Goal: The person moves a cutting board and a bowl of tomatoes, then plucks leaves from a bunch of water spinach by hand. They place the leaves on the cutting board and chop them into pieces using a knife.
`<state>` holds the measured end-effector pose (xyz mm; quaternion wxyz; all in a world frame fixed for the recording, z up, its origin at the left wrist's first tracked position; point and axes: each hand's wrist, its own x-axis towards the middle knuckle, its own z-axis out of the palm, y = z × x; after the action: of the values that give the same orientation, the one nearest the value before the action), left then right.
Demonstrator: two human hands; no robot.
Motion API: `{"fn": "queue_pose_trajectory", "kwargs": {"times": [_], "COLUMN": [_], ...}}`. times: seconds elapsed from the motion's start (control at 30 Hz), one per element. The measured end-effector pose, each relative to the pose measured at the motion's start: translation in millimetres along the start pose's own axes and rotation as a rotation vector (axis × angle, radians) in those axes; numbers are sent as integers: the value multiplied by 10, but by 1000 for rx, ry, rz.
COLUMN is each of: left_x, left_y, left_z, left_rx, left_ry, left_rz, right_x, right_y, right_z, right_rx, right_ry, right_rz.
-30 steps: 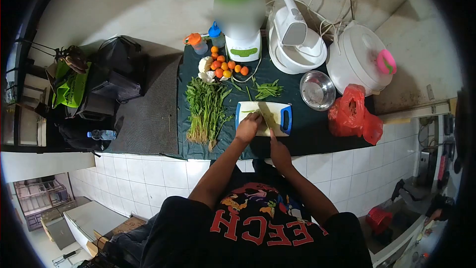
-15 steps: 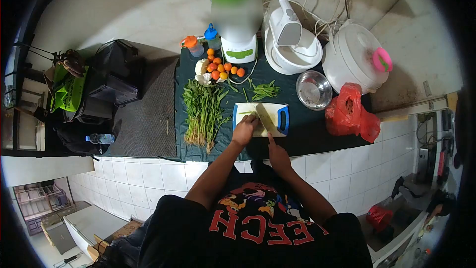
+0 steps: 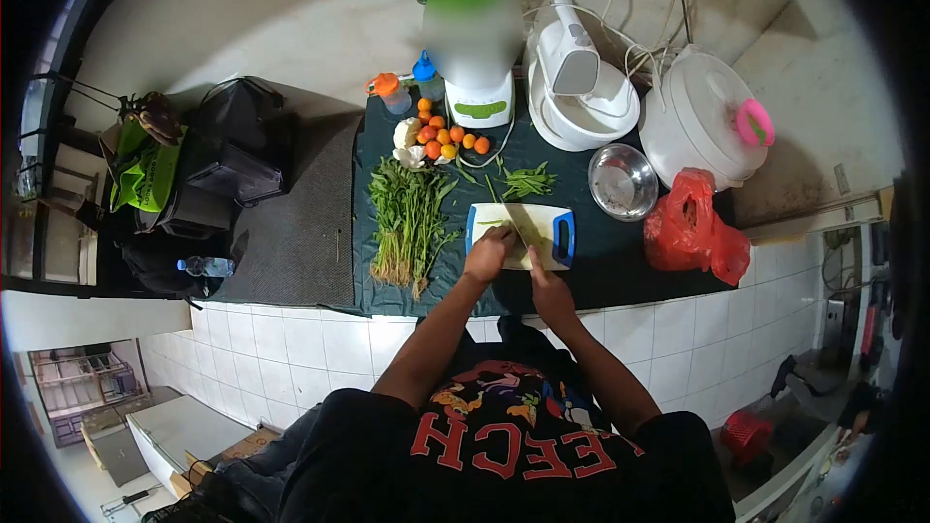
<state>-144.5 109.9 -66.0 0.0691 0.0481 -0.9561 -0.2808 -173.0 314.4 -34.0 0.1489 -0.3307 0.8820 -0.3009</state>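
Observation:
A white cutting board with blue ends (image 3: 546, 218) lies on the dark green cloth. My left hand (image 3: 492, 250) is closed on green stalks at the board's left part; their tips show beyond the fingers. In my right hand (image 3: 539, 277) is the handle of a knife (image 3: 519, 225), its blade seen nearly edge-on, close beside the left fingers. Behind the board lie loose green pieces (image 3: 528, 181). A large bunch of leafy greens (image 3: 407, 223), roots toward me, rests to the board's left.
Small tomatoes (image 3: 433, 149), garlic (image 3: 407, 133) and a blender (image 3: 481, 102) stand behind. To the right are a steel bowl (image 3: 622, 181), a white stand mixer (image 3: 572, 68), a big white lidded container (image 3: 702, 121) and a red plastic bag (image 3: 693, 232). A water bottle (image 3: 205, 266) lies left.
The whole view has shifted, so things appear slightly farther right. The knife has turned from showing its broad side to nearly edge-on, nearer the left fingers.

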Motion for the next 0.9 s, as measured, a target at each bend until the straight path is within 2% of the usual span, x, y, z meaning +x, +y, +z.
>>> {"fn": "queue_pose_trajectory", "kwargs": {"times": [0.03, 0.1, 0.53, 0.63, 0.7, 0.9], "left_x": [11, 3, 32, 15, 18, 22], "left_y": [9, 32, 98, 145, 159, 148], "left_z": [3, 31, 4, -13, -20, 71], "left_rx": [3, 14, 18, 53, 140, 167], "left_ry": [3, 12, 5, 1, -34, 54], "left_rz": [-1, -17, -50, -55, -84, -32], "right_x": [-18, -102, -197, -137, -56, -39], "right_y": [-9, -43, 13, 64, 54, 103], "right_z": [-22, -93, 1, 54, 82, 40], "right_rx": [1, -40, -43, -73, -58, 81], "right_ry": [1, -163, -150, -95, 55, 145], "right_rz": [-5, 118, 121, 49, -46, -73]}}
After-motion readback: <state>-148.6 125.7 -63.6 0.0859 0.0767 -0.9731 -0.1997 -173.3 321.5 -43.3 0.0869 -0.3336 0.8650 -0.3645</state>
